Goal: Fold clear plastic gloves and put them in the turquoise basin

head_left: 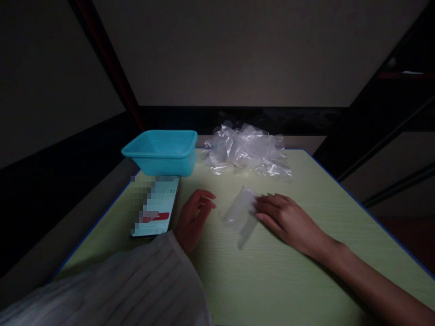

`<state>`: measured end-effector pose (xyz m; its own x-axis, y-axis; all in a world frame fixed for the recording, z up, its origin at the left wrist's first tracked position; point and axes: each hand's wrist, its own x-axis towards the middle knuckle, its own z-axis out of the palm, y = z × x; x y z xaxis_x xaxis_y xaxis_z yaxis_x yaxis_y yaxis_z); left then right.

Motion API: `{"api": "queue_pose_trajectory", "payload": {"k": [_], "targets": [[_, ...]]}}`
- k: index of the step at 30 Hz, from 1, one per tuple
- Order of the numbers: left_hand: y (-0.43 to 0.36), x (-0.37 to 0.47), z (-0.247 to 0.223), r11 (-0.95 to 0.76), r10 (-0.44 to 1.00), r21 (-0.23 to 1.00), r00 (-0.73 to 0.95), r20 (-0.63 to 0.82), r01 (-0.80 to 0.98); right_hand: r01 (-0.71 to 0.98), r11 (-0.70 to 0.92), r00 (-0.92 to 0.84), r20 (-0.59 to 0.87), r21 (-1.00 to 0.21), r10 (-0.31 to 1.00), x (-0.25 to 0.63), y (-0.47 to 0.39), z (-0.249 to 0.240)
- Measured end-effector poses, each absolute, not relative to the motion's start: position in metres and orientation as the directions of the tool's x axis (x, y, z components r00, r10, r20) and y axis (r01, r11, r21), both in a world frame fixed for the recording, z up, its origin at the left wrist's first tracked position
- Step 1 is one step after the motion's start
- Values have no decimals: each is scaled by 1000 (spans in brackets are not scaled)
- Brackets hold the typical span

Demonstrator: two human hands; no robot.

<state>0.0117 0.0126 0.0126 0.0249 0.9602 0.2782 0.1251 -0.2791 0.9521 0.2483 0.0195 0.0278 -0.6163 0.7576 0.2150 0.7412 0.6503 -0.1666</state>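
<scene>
A piece of thin clear plastic (240, 209) lies flat on the pale green table (258, 280), between my hands. The fingertips of my right hand (283, 215) rest at its right edge, fingers stretched out and lying low over the table. To the left of the plastic, my left hand (194, 218) is held with its fingers curved and apart, nothing between them. It is nearest to a phone (158, 208) with a lit, partly blurred screen. A heap of crumpled clear plastic (246, 149) sits at the back of the table.
A turquoise basin (163, 158) stands at the back left, just beyond the phone. The table has a blue edge (367, 210). A pale wall panel with a dark strip (306, 120) rises behind it.
</scene>
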Motion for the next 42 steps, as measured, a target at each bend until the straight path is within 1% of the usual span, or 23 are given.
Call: {"api": "queue_pose_trajectory", "payload": {"k": [5,9,11,13,15,18,20,23,28,33,37,42], "targets": [[12,12,14,-271,963,950,37,268,153,680,693,-665,197,-238,720,253,26,26],[12,12,13,-290,956,938,89,278,189,573,753,-750,165,-323,641,254,28,28],[12,12,12,-319,946,914,147,290,253,527,766,-761,196,-367,618,253,29,29],[13,13,11,-384,914,861,265,306,333,529,744,-710,266,-408,652,252,29,29],[15,15,11,-477,858,786,403,318,394,581,673,-596,325,-458,735,251,31,28],[21,20,10,-580,788,683,518,332,445,660,539,-419,339,-523,842,250,35,24],[25,22,9,-598,781,644,530,332,477,692,473,-345,324,-546,881,250,39,20],[28,23,6,-585,795,622,519,313,520,727,410,-295,288,-551,911,250,45,15],[28,23,4,-579,800,619,516,305,531,779,378,-288,249,-500,924,247,52,11],[28,23,4,-562,813,637,495,308,527,809,346,-273,218,-476,937,244,55,10],[29,23,3,-570,809,631,496,316,527,810,315,-259,181,-494,949,243,57,10],[29,22,2,-572,807,630,496,320,525,778,302,-251,167,-551,953,242,58,12]]}}
